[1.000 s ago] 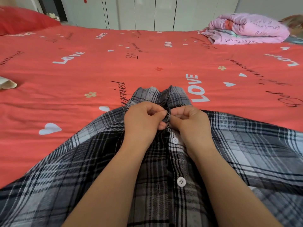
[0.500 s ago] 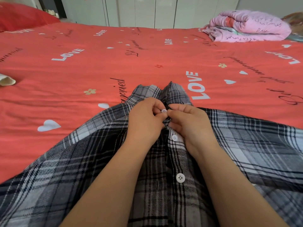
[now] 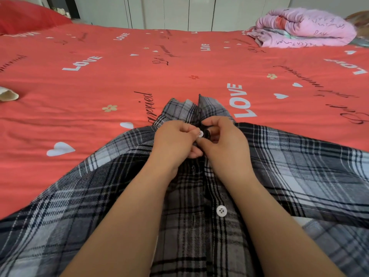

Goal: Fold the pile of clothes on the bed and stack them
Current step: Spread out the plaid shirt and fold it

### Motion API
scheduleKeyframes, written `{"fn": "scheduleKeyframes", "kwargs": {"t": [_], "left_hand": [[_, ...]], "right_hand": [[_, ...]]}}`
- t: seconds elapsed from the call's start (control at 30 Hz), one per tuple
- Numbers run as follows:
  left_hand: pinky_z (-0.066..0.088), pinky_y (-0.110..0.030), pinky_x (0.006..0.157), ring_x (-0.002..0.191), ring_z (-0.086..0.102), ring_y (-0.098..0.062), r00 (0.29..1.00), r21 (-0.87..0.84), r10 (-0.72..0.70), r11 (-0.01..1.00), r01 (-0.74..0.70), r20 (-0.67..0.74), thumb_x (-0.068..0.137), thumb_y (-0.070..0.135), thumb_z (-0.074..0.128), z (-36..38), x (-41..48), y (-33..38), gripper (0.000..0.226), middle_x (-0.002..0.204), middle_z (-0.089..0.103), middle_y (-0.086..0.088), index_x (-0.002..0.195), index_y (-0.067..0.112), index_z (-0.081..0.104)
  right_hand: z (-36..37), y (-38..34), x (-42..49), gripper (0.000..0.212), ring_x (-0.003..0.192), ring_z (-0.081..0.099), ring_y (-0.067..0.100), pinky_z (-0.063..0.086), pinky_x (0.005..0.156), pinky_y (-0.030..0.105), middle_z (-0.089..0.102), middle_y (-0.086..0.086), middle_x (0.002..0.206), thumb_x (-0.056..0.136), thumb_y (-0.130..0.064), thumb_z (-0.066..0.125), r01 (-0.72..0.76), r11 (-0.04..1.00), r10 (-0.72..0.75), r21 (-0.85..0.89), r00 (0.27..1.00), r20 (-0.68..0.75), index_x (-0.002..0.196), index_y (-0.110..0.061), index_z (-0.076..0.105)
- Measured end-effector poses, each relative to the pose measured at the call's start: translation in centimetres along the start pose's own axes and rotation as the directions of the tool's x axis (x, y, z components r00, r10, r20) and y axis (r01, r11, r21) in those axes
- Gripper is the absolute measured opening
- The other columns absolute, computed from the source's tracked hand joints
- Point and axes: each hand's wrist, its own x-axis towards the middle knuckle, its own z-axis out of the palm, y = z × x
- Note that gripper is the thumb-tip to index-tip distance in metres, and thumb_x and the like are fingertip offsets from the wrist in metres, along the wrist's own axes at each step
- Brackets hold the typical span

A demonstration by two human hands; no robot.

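Observation:
A grey, black and white plaid shirt (image 3: 83, 200) lies spread front-up on the red bed (image 3: 139, 80), collar pointing away from me. My left hand (image 3: 175, 142) pinches a white button at the top of the placket, just below the collar. My right hand (image 3: 225, 144) pinches the opposite placket edge against it, fingers curled over the fabric. Both hands meet at the shirt's middle. Lower down, one white button (image 3: 221, 210) sits fastened on the placket.
A folded pink quilt (image 3: 303, 27) lies at the bed's far right corner. A red pillow (image 3: 24, 17) is at the far left. A small cream cloth item (image 3: 8, 94) sits at the left edge. White wardrobe doors (image 3: 169, 11) stand beyond the bed.
The hands stayed at the collar end of the placket. The white top button now shows between my fingertips, and the collar flaps stand a little more apart.

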Motion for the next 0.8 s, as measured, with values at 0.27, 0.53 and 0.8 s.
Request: {"fn": "scheduleKeyframes", "kwargs": {"t": [0.27, 0.53, 0.8], "left_hand": [[0.054, -0.027, 0.068, 0.056, 0.063, -0.007, 0.938, 0.153, 0.274, 0.957, -0.245, -0.214, 0.089, 0.004, 0.054, -0.1, -2.5, -1.5, 0.026, 0.066, 0.062, 0.001, 0.074, 0.025, 0.053], [0.04, -0.025, 0.09, 0.099, 0.056, -0.017, 0.98, 0.51, 0.196, 0.845, -0.16, -0.017, 0.084, 0.019, 0.065, -0.9, -6.2, -0.6, 0.021, 0.1, 0.061, 0.0, 0.103, 0.011, 0.062], [0.052, -0.037, 0.066, 0.077, 0.062, -0.026, 0.915, 0.806, 0.399, 0.558, -0.198, -0.051, 0.059, 0.03, 0.083, -0.2, -9.4, -1.2, 0.031, 0.081, 0.063, -0.002, 0.084, 0.016, 0.069]], "right_hand": [[-1.9, 1.0, -2.7, 0.018, 0.077, 0.058, 0.001, 0.047, 0.077, 0.018, 0.063, -0.011, 0.082, 0.088, -0.012, 0.058, -0.274, 0.916, 0.277, 0.293, 0.96, 0.033, 0.082, -0.029, 0.061], [-3.5, -1.5, -5.7, 0.009, 0.085, 0.054, 0.009, 0.032, 0.071, 0.015, 0.062, -0.004, 0.094, 0.087, -0.017, 0.061, -0.251, 0.954, 0.274, -0.163, 0.952, 0.138, 0.095, -0.018, 0.065], [-2.6, -0.9, -7.5, 0.016, 0.082, 0.049, 0.013, 0.033, 0.071, 0.02, 0.058, -0.005, 0.086, 0.077, -0.008, 0.071, 0.016, 0.958, -0.033, -0.285, 0.998, -0.055, 0.088, -0.02, 0.071]]}}
